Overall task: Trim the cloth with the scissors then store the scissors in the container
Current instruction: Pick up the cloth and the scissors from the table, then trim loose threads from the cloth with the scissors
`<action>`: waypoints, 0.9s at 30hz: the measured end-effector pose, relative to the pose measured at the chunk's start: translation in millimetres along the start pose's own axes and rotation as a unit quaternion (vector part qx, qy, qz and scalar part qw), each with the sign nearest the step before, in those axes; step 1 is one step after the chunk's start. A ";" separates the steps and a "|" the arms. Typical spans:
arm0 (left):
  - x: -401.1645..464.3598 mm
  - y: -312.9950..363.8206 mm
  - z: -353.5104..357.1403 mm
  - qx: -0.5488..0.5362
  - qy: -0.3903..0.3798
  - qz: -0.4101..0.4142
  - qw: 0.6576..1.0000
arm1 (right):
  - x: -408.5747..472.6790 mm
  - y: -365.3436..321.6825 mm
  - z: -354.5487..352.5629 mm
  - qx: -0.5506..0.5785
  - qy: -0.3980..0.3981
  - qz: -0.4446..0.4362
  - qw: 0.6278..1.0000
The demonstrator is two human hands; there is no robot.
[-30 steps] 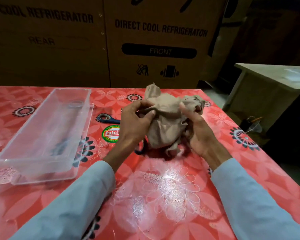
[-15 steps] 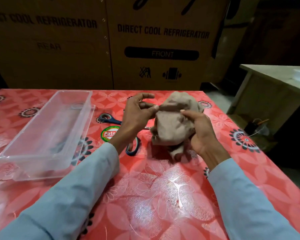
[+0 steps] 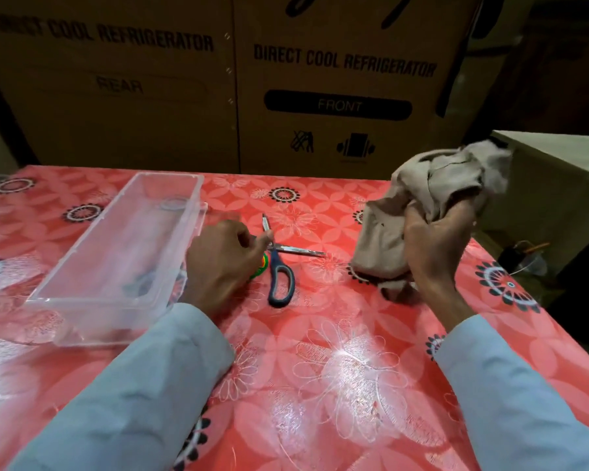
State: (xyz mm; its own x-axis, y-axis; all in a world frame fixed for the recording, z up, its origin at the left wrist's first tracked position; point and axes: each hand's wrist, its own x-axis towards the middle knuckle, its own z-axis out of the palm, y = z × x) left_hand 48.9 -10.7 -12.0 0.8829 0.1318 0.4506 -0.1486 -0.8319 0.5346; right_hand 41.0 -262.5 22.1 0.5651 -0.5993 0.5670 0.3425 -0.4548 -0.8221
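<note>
Head view: the right hand (image 3: pixel 436 246) grips the bunched cloth (image 3: pixel 422 205) above the table (image 3: pixel 320 368); the left hand (image 3: pixel 221 263), fingers curled, reaches the open scissors (image 3: pixel 279 260) beside the container (image 3: pixel 116 246). Trimming seems not begun; next, a firm handle grasp.

Beige cloth (image 3: pixel 432 198); blue-grey-handled scissors (image 3: pixel 279 266); clear container (image 3: pixel 116 246); red floral tablecloth (image 3: pixel 320 368); light-blue sleeves (image 3: pixel 133 402).

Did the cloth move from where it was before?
Yes. The cloth moved right, away from the clear container, toward the table's right edge.
</note>
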 end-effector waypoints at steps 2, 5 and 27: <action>-5.8 2.3 2.4 0.048 -0.025 -0.025 0.998 | 9.6 -0.8 4.9 -0.106 -0.007 -0.074 0.992; -9.5 5.3 6.9 0.076 -0.091 -0.001 0.993 | 21.1 0.4 13.6 -0.195 -0.052 -0.119 0.972; 7.6 5.3 1.6 -0.033 -0.183 -0.042 0.982 | -7.9 38.3 28.0 -0.105 -0.093 0.022 0.990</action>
State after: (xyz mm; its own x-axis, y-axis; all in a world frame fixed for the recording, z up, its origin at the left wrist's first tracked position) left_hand 55.5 -14.9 -6.8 0.9924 -0.0138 0.1219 -0.0859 -0.7878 0.6099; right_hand 70.7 -256.7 -15.4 0.7109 -0.4986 0.4960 0.1627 -0.5696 -0.8057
